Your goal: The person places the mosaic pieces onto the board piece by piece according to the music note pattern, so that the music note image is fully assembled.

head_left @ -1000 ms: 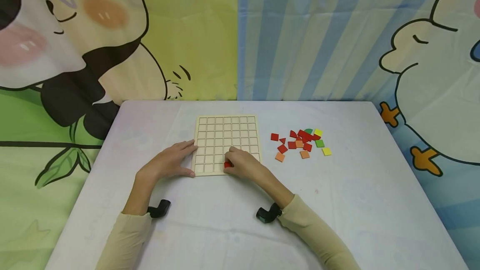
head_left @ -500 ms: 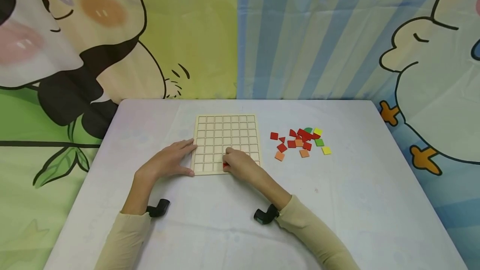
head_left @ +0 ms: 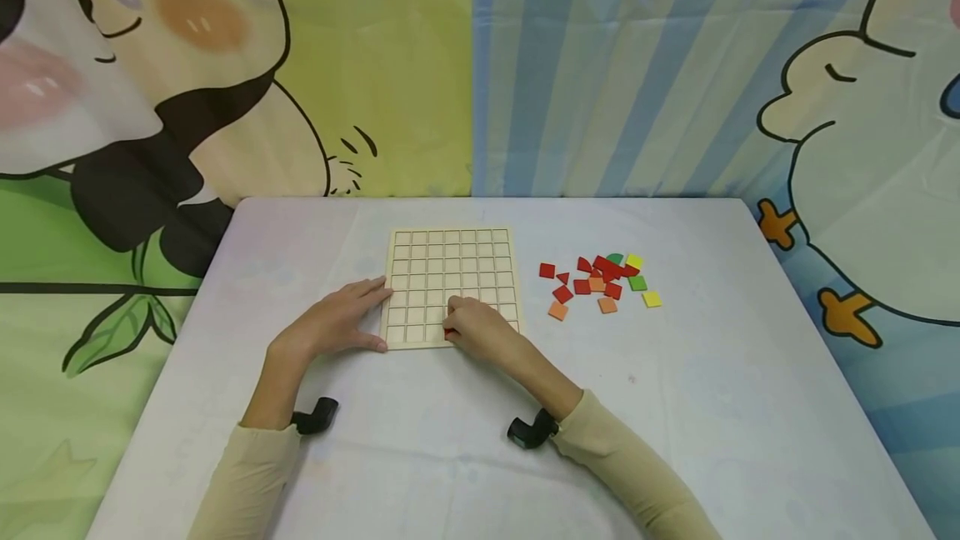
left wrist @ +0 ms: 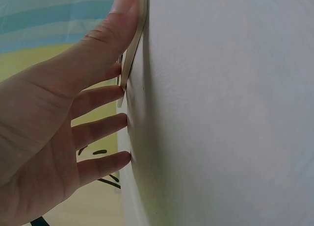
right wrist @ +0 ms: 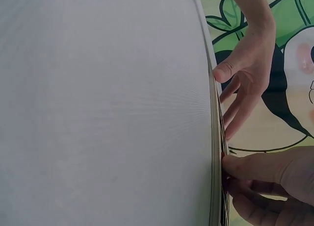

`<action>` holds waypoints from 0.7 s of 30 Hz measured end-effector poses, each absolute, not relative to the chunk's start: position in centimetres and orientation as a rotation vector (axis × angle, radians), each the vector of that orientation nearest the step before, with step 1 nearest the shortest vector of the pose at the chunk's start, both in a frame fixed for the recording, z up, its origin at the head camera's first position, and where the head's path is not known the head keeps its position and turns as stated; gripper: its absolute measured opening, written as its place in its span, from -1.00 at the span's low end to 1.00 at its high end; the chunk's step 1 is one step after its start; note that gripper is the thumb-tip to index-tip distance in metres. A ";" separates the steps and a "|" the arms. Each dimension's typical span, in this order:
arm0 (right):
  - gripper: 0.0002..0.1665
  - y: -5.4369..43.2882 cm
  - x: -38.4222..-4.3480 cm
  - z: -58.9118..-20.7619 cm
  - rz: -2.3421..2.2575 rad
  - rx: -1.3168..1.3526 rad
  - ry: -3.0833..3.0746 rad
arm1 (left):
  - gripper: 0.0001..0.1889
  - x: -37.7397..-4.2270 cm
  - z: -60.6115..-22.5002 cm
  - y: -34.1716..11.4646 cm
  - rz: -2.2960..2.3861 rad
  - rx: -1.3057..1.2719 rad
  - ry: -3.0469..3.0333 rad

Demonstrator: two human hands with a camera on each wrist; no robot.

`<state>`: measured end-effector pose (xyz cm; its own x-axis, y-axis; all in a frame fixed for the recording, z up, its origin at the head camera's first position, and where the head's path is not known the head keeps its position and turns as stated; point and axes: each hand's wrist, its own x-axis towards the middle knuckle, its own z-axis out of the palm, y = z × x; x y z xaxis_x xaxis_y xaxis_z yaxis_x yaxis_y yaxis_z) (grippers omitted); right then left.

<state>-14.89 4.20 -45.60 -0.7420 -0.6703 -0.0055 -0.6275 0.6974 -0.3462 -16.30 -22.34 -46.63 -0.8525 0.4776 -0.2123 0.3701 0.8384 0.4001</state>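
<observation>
A light wooden grid board (head_left: 450, 260) lies on the white table. My left hand (head_left: 341, 322) rests at its left side, fingers extended and apart. In the left wrist view the thumb (left wrist: 128, 5) lies along the board's edge. Over the board's near row, my right hand (head_left: 483, 330) pinches a small red piece (head_left: 447, 334) between curled fingers and thumb, right at the grid. Most of that piece is hidden by the hand, its shape included. The right wrist view has these fingers (right wrist: 245, 169) close against the board face.
Right of the board lies a loose scatter of flat pieces: red squares (head_left: 547, 271), orange squares (head_left: 558, 311), yellow squares (head_left: 652, 299), a green square (head_left: 637, 282) and a green rounded piece (head_left: 615, 258). Some overlap. A printed curtain (head_left: 600, 65) hangs behind the table (head_left: 420, 448).
My right hand has shifted slightly left on the near row with the red piece, and less of the piece shows now. The left hand stays at the board's edge.
</observation>
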 end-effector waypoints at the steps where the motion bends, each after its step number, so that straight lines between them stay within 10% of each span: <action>1: -0.91 4.2 -14.9 -45.7 -0.492 -1.058 2.776 | 0.00 -16.3 -46.6 -22.3 0.500 0.639 2.713; 21: -0.48 9.6 -16.7 -42.0 -0.693 -0.728 2.800 | 0.01 -16.3 -46.9 -22.5 0.502 0.640 2.697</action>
